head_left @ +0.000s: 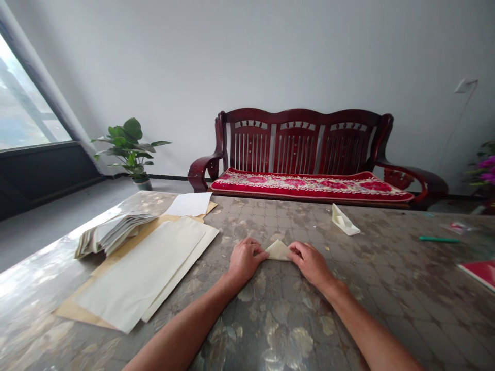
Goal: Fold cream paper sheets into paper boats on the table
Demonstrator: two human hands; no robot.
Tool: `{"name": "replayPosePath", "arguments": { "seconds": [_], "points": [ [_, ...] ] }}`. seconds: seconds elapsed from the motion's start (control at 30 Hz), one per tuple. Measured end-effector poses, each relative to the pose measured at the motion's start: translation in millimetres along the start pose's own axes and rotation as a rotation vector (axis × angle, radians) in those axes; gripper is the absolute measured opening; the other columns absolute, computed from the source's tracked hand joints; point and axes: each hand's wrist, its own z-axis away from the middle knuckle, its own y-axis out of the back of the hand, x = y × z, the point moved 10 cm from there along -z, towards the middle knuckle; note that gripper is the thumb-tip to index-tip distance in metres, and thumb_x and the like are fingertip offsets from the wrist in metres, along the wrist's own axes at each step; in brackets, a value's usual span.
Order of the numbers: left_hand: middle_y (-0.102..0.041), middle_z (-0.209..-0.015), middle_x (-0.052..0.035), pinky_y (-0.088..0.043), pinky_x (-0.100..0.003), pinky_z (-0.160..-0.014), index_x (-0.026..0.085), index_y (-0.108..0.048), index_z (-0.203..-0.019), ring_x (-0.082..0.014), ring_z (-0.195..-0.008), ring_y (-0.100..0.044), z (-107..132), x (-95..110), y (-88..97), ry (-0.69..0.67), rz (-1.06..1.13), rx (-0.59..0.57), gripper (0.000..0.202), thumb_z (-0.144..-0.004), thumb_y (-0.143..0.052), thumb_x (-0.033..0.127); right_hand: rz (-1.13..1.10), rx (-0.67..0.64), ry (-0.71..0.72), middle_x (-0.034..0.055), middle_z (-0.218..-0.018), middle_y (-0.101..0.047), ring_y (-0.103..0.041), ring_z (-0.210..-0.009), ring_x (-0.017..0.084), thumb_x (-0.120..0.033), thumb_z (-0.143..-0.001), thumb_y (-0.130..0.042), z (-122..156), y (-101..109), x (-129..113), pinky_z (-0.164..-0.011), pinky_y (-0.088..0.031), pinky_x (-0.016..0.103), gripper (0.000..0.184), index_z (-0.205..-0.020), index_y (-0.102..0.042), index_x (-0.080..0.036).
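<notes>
A small folded piece of cream paper (278, 250) lies on the patterned table (286, 319) between my hands. My left hand (244, 260) pinches its left edge with fingers curled. The paper's right edge is gripped by my right hand (311, 264), its fingers closed too. Both forearms reach in from the bottom of the view.
Large cream sheets (143, 273) on brown paper and a stack of folded papers (112, 233) lie at the left. A finished folded paper shape (344, 220) sits at the back. A green pen (439, 239) and a red book (479, 270) lie at the right. A wooden bench (309, 154) stands behind.
</notes>
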Motion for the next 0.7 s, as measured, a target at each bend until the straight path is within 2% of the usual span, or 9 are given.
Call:
{"name": "replayPosePath", "arguments": {
  "seconds": [0.37, 0.7],
  "points": [
    [-0.064, -0.096, -0.0038, -0.037, -0.034, -0.088, 0.022, -0.070, -0.072, -0.0213, -0.095, -0.055, -4, 5, -4.8, 0.004, -0.214, -0.025, 0.022, -0.084, -0.066, 0.040, 0.008, 0.043, -0.058, -0.0001, -0.080, -0.067, -0.061, -0.079, 0.019, -0.034, -0.086, -0.049, -1, -1, 4, -0.068, -0.039, 0.028, 0.024, -0.106, -0.060, -0.025],
    [-0.061, -0.097, -0.0049, -0.037, -0.033, -0.085, 0.021, -0.068, -0.075, -0.0227, -0.097, -0.051, -4, 11, -7.5, -0.003, -0.341, -0.040, 0.025, -0.088, -0.060, 0.041, 0.084, 0.036, 0.064, 0.0007, -0.086, -0.068, -0.060, -0.083, 0.019, -0.032, -0.088, -0.050, 1, 1, -10, -0.072, -0.040, 0.028, 0.017, -0.098, -0.063, -0.026]
  ]
}}
